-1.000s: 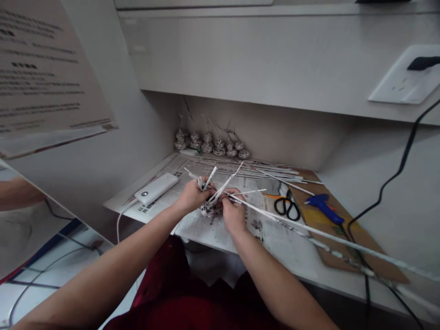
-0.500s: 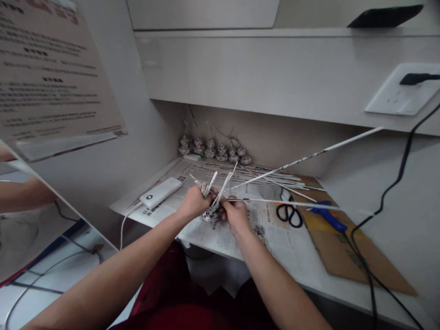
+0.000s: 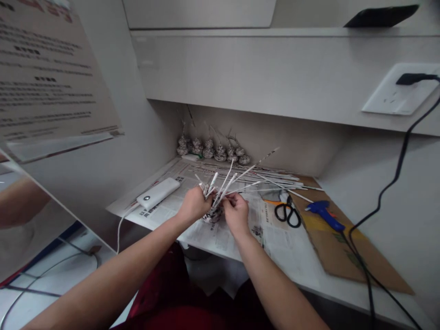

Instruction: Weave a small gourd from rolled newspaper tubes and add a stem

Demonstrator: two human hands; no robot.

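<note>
Stretching under a white panel, the table [image 3: 309, 270] carries printed newspaper [image 3: 273, 236] over much of its top. Next in size comes a brown cardboard sheet [image 3: 338, 261] on the right side. Long thin paper sticks [image 3: 271, 174] lie across the back, some reaching over the cardboard, and behind them small gourd-shaped woven pieces [image 3: 220, 154] stand in a row. Near the front edge, the left hand [image 3: 195, 203] is curled around the left side of a woven paper piece [image 3: 212, 216], whose loose white strips [image 3: 225, 189] fan upward. The right hand [image 3: 237, 213] is narrow, its fingertips pinching at the strips on the right side; which one is too small to tell. A white oblong device [image 3: 159, 192] lies left of the hands; a blue glue gun [image 3: 325, 215] rests on the cardboard, and black-handled scissors [image 3: 288, 216] lie just beside it.
</note>
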